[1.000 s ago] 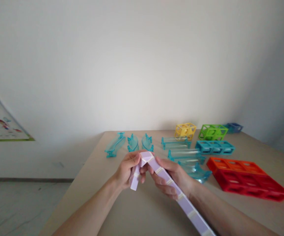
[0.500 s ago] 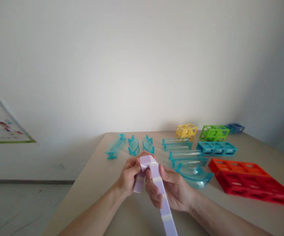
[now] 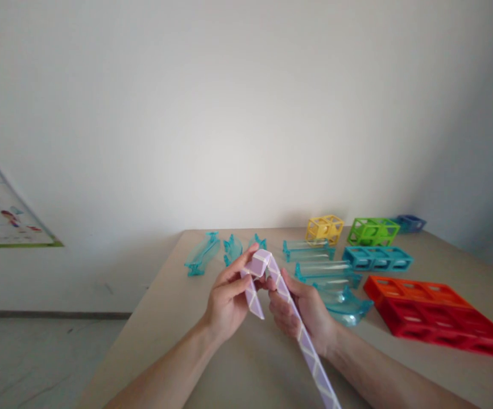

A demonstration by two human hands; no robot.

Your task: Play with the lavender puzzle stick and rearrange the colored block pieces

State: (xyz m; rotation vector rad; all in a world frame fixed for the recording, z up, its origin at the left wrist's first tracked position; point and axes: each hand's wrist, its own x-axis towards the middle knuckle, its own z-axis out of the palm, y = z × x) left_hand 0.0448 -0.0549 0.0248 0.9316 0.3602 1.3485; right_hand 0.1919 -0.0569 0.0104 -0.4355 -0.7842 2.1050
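A lilac and white snake puzzle is held up over the table between my two hands. It is bent at the top, with a short end pointing down on the left and a long straight section running toward me on the right. My left hand is closed on the short end and the bend, its thumb laid across the near side. My right hand wraps its fingers round the upper part of the long section; some fingertips are hidden behind the puzzle.
Clear teal track pieces lie across the table, including a curved track beside my right hand. To the right are red frames, orange frames, a teal frame block, a green one and a yellow one. A wall stands behind.
The snake puzzle has been raised slightly and rolled, so its triangle pattern now shows. Its long section slants further right, and both hands have shifted a little with it.
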